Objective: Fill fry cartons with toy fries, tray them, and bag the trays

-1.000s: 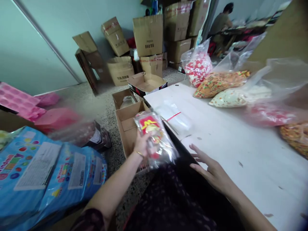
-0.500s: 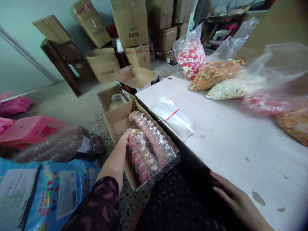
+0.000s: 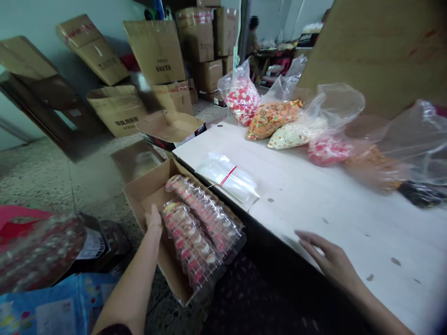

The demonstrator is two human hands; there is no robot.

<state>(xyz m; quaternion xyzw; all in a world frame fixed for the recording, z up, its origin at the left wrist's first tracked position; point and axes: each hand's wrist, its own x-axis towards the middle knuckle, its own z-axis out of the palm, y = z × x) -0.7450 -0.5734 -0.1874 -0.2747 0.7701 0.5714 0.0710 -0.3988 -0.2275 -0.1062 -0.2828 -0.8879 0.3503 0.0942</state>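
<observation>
My left hand (image 3: 152, 218) is inside a cardboard box (image 3: 134, 195), beside the near row of clear plastic packs (image 3: 190, 246) holding red and pale pieces. Its fingers look stretched out, with nothing visible in them. A second row of packs (image 3: 207, 211) lies alongside, toward the table. Over the edge of the white-topped table (image 3: 289, 209) hovers my right hand (image 3: 319, 249), fingers extended and empty; whether it touches the surface I cannot tell. Close to the box, a stack of clear plastic bags (image 3: 226, 174) with a red strip lies on the table.
Filled bags line the table's back: red-and-white pieces (image 3: 242, 100), orange pieces (image 3: 272, 118), white ones (image 3: 296, 132) and pink ones (image 3: 330, 149). An open carton (image 3: 171, 125) stands beyond the box. Cartons (image 3: 157, 56) pile up behind. Blue packages (image 3: 52, 302) lie at lower left.
My left hand has drawn back from the near row of packs toward the box's left side. My right hand has lifted from the table edge. The view has shifted right.
</observation>
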